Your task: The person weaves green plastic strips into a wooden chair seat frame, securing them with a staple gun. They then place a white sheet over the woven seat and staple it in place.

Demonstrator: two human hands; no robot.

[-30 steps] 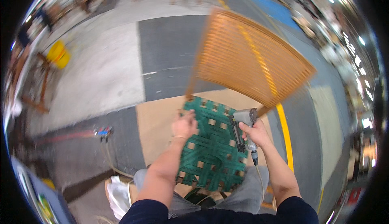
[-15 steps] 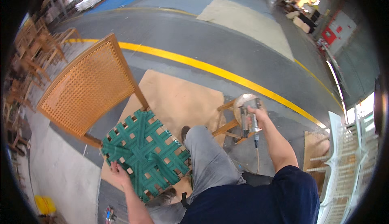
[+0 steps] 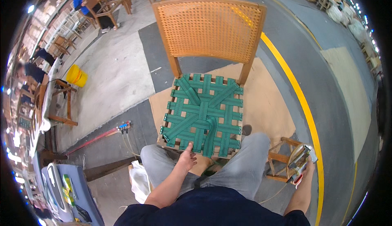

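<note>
A wooden chair [image 3: 210, 34] with a cane-woven back stands in front of me, its seat laced with green webbing straps [image 3: 202, 113]. My left hand [image 3: 187, 157] rests on the front edge of the seat, fingers on the webbing. My right hand [image 3: 304, 173] is out to the right, gripping a staple gun [image 3: 300, 164] over a small wooden stool [image 3: 279, 160]. My knees in grey trousers flank the seat's front edge.
A brown board [image 3: 265, 103] lies under the chair on the grey floor. A yellow line [image 3: 304, 111] runs along the right. A yellow bucket [image 3: 76, 75], wooden stools and other chairs stand at the left and back. Hoses [image 3: 106, 133] lie left of my knee.
The view has swung back so the chair is upright and centred. My right hand has carried the staple gun down to the right, over the stool. My left hand stays on the seat's front edge.
</note>
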